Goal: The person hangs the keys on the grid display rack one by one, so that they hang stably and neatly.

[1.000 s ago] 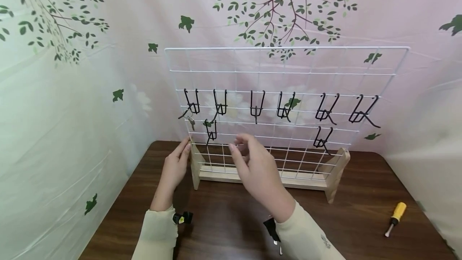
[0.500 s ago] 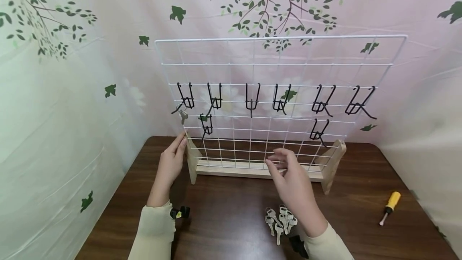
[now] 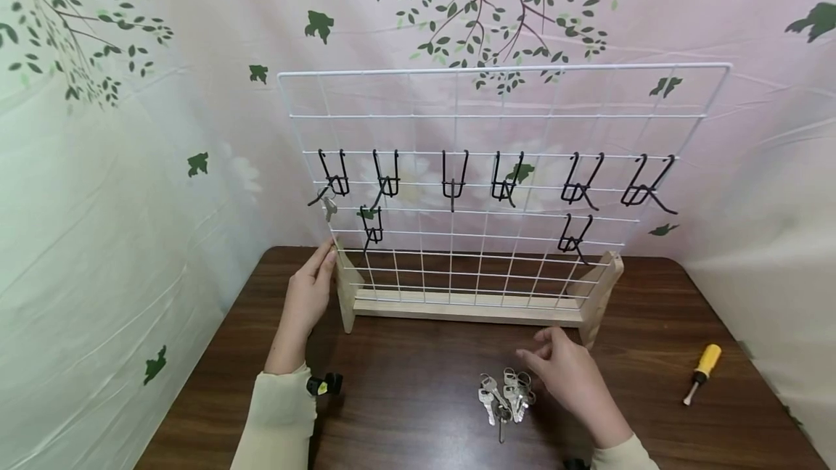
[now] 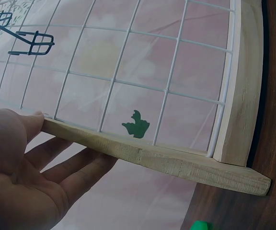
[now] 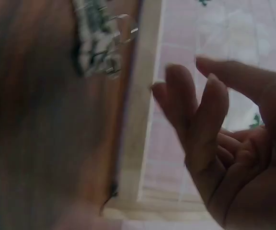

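My left hand (image 3: 310, 292) grips the left wooden upright (image 3: 347, 299) of a stand. In the left wrist view, the thumb lies on one side of the wood and the fingers on the other. The stand bears a white wire grid panel (image 3: 496, 116) hung with several black double-prong hooks (image 3: 453, 183). From the leftmost hook hangs a small key (image 3: 329, 207). Several loose keys (image 3: 486, 405) with rings lie bunched on the table in front of the stand. Just right of them, above the table, is my right hand (image 3: 571, 372), fingers loosely bent, holding nothing. The right wrist view is blurred.
A yellow-handled screwdriver (image 3: 708, 360) lies at the right on the dark wooden table (image 3: 405, 383). The stand's wooden base rail (image 3: 466, 312) spans its two uprights. A leaf-patterned cloth (image 3: 215, 93) closes off the back and sides.
My right hand has moved right and down from in front of the grid to beside the loose keys, which have come into sight. The left hand stays on the upright.
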{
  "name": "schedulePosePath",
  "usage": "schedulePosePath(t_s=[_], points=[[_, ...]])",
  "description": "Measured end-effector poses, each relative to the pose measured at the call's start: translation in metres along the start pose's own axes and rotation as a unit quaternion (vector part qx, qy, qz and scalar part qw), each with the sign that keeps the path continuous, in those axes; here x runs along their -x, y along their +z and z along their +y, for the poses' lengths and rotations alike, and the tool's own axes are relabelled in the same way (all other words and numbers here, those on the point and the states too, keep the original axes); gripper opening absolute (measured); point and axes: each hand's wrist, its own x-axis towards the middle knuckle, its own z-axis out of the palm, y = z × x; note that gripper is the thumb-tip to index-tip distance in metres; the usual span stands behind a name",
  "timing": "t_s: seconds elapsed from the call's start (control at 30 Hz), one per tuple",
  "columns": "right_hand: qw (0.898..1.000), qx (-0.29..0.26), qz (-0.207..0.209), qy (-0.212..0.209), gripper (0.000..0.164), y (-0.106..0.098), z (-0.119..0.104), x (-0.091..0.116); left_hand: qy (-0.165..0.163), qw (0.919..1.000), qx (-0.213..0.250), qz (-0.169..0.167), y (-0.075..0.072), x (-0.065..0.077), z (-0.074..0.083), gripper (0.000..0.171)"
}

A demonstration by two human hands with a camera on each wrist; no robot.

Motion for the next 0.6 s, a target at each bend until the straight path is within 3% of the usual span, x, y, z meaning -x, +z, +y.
schedulePosePath(t_s=[0.13,0.27,0.6], points=[[0.999,0.006,-0.030,0.019,0.038,0.009,0.004,0.005,-0.001,1.0000,-0.002,0.001,-0.001,0.000,0.000,0.051],[0.999,-0.004,-0.047,0.002,0.028,0.026,-0.003,0.006,-0.002,1.0000,0.001,0.001,-0.001,0.000,0.000,0.051],[0.996,0.034,-0.083,-0.013,0.024,0.049,-0.008,0.003,0.001,1.0000,0.000,-0.001,0.000,-0.001,0.001,0.052]])
